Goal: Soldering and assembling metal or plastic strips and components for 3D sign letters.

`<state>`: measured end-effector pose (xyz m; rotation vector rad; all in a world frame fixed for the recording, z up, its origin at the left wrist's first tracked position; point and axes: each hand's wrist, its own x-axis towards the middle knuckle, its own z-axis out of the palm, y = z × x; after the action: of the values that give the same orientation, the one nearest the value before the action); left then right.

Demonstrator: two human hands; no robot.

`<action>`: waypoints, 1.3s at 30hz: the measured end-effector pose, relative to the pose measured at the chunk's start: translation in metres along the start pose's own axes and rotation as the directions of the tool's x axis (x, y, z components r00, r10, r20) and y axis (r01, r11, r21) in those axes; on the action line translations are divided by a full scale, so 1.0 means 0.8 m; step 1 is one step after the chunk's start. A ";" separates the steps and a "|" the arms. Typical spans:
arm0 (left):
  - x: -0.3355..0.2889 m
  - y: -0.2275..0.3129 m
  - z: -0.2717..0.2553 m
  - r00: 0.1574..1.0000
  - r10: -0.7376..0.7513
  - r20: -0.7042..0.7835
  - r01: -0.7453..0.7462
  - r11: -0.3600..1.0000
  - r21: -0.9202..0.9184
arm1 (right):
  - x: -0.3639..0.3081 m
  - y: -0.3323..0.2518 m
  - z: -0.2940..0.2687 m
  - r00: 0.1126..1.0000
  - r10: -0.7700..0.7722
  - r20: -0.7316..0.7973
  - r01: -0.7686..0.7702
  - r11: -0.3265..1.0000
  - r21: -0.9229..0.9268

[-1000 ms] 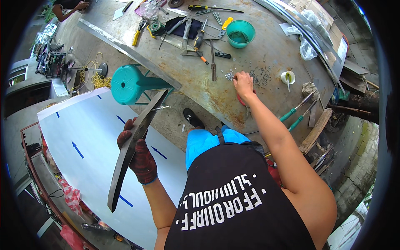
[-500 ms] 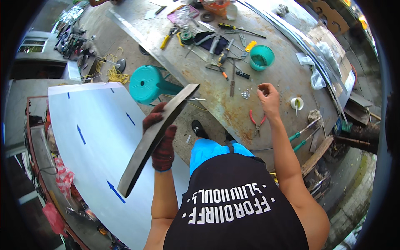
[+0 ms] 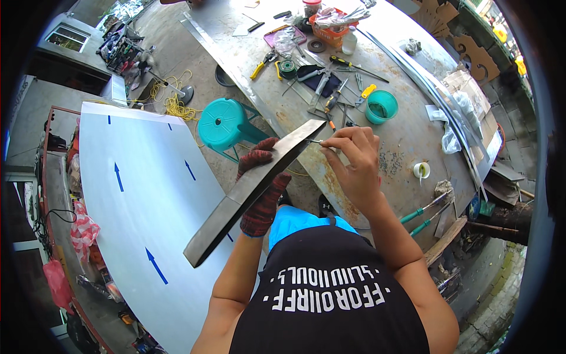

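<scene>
You're standing at a rust-marked metal work table (image 3: 324,184) that stretches out beyond your fingers, with a large pale sheet printed with blue arrows (image 3: 118,138) on their left. The metal bar (image 3: 240,193) slants in front of your body, its far end up by your right fingertips and its near end low and left of your gloved ones. Your gloved left hand (image 3: 263,203) is wrapped around the bar's middle, thumb on one side and fingers on the other. Your right hand (image 3: 358,162) is bare, thumb and forefinger nearly together on the outer end of a slim metal pin (image 3: 313,141) at the bar's far end; how firm that pinch is, you can't tell. The step in hand looks like handling that pin at the bar, and the next move would seem to call for a steady left grip and fine fingertip control. To the right of your bare fingers lie scattered small metal bits (image 3: 390,162) and a white cup (image 3: 421,170); a green bowl (image 3: 382,107) sits just beyond them. Left of and beyond your gloved fingers stands a teal stool (image 3: 221,123), with yellow cable (image 3: 177,106) on the floor farther out.
</scene>
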<state>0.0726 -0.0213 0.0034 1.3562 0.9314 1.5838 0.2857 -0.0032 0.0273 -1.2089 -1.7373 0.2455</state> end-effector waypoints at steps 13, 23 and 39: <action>-0.011 0.034 0.010 0.999 -0.014 0.049 0.016 0.999 -0.036 | 0.012 -0.026 0.005 0.999 0.007 -0.040 -0.008 0.999 -0.036; -0.009 0.044 0.023 1.000 -0.022 0.020 0.023 0.997 -0.076 | 0.021 -0.037 -0.003 0.996 -0.011 -0.088 0.009 1.000 -0.017; -0.010 0.027 -0.004 0.999 0.010 -0.047 -0.011 0.999 -0.032 | 0.003 -0.028 -0.008 0.995 0.015 -0.102 -0.004 0.995 0.101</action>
<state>0.0670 -0.0372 0.0197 1.3090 0.9245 1.6380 0.2769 -0.0146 0.0462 -1.1373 -1.6119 0.2689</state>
